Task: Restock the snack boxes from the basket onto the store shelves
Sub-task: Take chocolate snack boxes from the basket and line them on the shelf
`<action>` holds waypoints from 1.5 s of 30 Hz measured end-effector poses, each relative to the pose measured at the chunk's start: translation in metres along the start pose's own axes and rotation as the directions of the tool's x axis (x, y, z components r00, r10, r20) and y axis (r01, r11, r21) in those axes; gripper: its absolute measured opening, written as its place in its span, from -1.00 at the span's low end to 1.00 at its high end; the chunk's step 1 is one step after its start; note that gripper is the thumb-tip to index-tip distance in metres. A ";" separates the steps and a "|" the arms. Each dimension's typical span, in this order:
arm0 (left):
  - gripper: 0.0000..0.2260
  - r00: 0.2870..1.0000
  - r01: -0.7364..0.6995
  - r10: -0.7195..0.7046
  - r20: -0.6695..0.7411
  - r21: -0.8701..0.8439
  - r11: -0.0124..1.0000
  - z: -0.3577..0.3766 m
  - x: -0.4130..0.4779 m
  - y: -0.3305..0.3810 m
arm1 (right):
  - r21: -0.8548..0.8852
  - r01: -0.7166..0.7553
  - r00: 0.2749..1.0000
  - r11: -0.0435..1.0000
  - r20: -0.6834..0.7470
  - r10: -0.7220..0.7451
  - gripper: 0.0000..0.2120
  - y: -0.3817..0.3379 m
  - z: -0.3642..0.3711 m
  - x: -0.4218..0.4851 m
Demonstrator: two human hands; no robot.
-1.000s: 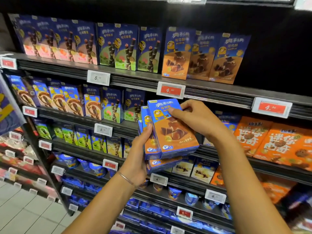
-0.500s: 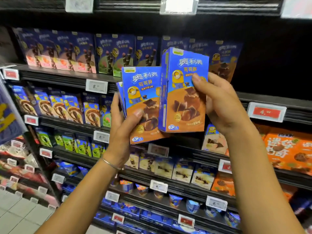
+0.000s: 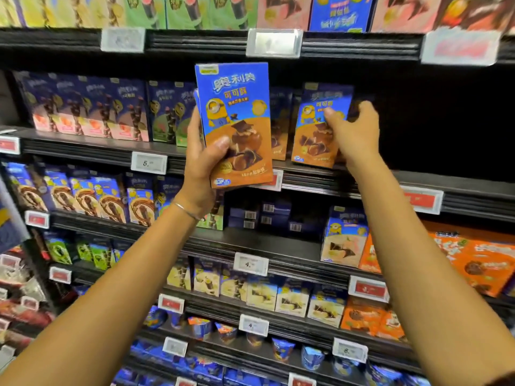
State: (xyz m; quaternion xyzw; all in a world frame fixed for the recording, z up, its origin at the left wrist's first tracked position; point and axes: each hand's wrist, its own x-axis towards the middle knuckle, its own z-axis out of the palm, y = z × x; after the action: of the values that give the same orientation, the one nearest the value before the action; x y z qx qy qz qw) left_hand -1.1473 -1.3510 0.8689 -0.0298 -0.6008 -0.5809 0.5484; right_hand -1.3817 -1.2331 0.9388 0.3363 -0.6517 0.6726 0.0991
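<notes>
- Shelving (image 3: 83, 147): several tiers carry snack boxes. The basket is not in view, so you cannot judge from here what stock it holds.
- Target shelf (image 3: 418, 188), second tier from the top: matching blue-and-orange boxes stand on it. Right of your working point it runs dark, and I cannot tell what stands there.
- Held stack (image 3: 237, 107): upright in front of that tier, clear of the shelf. An edge behind the front box shows more than one; the count cannot be told. These are left to place.
- Shelf box (image 3: 312, 135): at the right end of the matching row, slightly tilted, base at the shelf board. I cannot tell whether it is fully set down.
- Left hand (image 3: 200, 160): clamped on the held stack, thumb across the front face, fingers behind.
- Right hand (image 3: 351, 135): gripping the shelf box, thumb on its front, fingers curled round its right edge.
- Judgement: restocking is mid-course; this placement needs finishing and the held stack follows.
</notes>
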 end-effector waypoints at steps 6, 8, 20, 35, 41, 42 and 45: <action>-0.11 0.998 0.038 -0.037 0.041 -0.022 0.999 0.012 0.011 0.001 | -0.212 -0.022 0.999 0.977 -0.047 0.013 -0.52 0.006 0.018 0.010; -0.09 0.998 0.030 -0.030 0.048 -0.010 1.000 0.015 0.014 0.002 | -0.290 -0.017 0.999 0.957 -0.052 0.002 -0.53 0.006 0.020 0.010; -0.11 0.998 0.041 -0.042 0.045 0.027 0.999 0.030 0.021 -0.001 | -0.522 0.140 0.988 0.841 0.017 -0.153 -0.56 0.015 0.024 0.002; -0.09 0.994 0.044 -0.043 0.097 -0.015 0.999 0.038 0.021 -0.008 | -0.605 0.130 0.989 0.786 0.019 -0.149 -0.60 0.019 0.028 0.001; -0.10 0.994 0.042 -0.039 0.102 -0.026 0.999 0.041 0.021 -0.008 | 0.028 0.303 0.949 0.953 -0.095 -0.299 -0.60 -0.015 0.002 -0.033; -0.10 0.993 0.033 -0.029 0.113 -0.033 0.999 0.042 0.022 -0.008 | 0.193 0.271 0.960 0.943 0.015 -0.279 -0.64 -0.023 -0.003 -0.044; -0.11 0.990 0.015 -0.011 0.139 -0.028 0.999 0.046 0.022 -0.009 | 0.281 0.166 0.907 0.945 0.333 -0.258 -0.64 -0.037 -0.007 -0.076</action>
State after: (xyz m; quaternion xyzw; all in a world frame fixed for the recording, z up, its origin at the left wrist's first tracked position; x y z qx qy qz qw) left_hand -1.1905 -1.3337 0.8909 -0.0743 -0.6291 -0.5897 0.5009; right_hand -1.3055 -1.1984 0.9252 0.5343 -0.5295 0.6589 0.0070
